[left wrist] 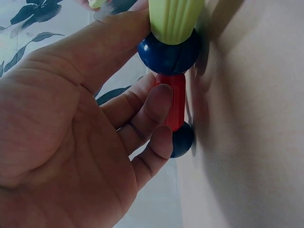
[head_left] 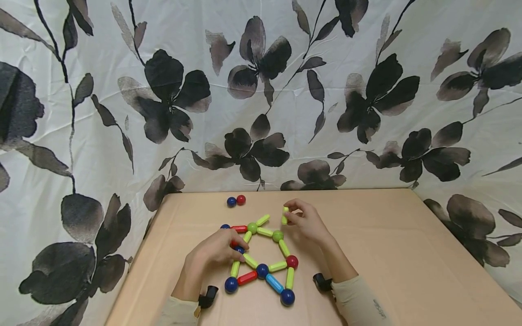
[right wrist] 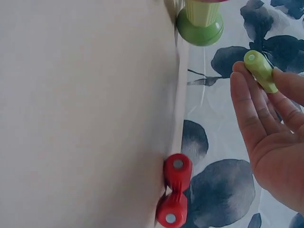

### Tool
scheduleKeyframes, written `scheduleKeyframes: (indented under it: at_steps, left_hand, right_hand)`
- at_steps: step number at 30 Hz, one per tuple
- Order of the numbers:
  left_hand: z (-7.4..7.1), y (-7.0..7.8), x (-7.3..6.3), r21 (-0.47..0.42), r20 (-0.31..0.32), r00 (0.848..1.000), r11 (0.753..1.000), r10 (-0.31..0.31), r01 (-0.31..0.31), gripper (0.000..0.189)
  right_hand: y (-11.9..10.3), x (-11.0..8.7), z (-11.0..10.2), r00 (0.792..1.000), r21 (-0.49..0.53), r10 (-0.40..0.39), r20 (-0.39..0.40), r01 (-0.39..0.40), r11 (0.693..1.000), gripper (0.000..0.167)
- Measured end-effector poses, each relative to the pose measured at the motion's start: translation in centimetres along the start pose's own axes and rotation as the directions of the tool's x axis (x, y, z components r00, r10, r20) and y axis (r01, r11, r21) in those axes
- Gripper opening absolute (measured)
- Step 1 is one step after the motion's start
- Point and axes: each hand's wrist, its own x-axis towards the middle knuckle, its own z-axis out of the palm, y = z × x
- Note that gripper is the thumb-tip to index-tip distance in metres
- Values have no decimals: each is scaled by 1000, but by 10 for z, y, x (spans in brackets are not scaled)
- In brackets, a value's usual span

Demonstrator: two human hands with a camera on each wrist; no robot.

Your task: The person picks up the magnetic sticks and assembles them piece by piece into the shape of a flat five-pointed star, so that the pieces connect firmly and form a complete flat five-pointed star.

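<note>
My left hand point(head_left: 212, 249) grips the left side of a flat frame of magnetic rods and balls, thumb and index finger at a blue ball point(left wrist: 168, 54). Its other fingers curl beside a red rod point(left wrist: 176, 99) leading to another blue ball. Beyond the frame's far edge, my right hand point(head_left: 306, 222) pinches a yellow-green rod point(right wrist: 261, 71) between thumb and fingertips, held up near a green ball point(head_left: 277, 236). Another yellow-green rod point(head_left: 263, 220) juts from the frame's other green ball point(head_left: 252, 227). At the near end, a light-blue rod point(head_left: 274, 284) joins two blue balls.
A loose blue ball point(head_left: 231, 202) and a red ball point(head_left: 241, 199) lie side by side by the far edge of the tan table point(head_left: 408, 271). Two red rods point(right wrist: 177, 173) show in the right wrist view. A flowered cloth point(head_left: 310, 113) hangs behind.
</note>
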Motion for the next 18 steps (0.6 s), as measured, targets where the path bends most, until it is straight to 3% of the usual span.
scheduleKeyframes:
  at_steps: [5, 12, 18]
  left_hand:
    - [0, 0, -1, -9, 1, 1000, 1000, -4, 4, 23]
    - [0, 0, 0, -8, -4, 1000, 1000, 0, 0, 22]
    - [0, 1, -1, -10, -5, 1000, 1000, -4, 4, 23]
  right_hand:
    - [0, 4, 7, 1000, -6, 4, 23, -4, 1000, 26]
    - [-1, 11, 20, 993, -48, 88, 75, -85, 995, 26]
    - [4, 13, 24, 991, -94, 94, 92, -85, 992, 22]
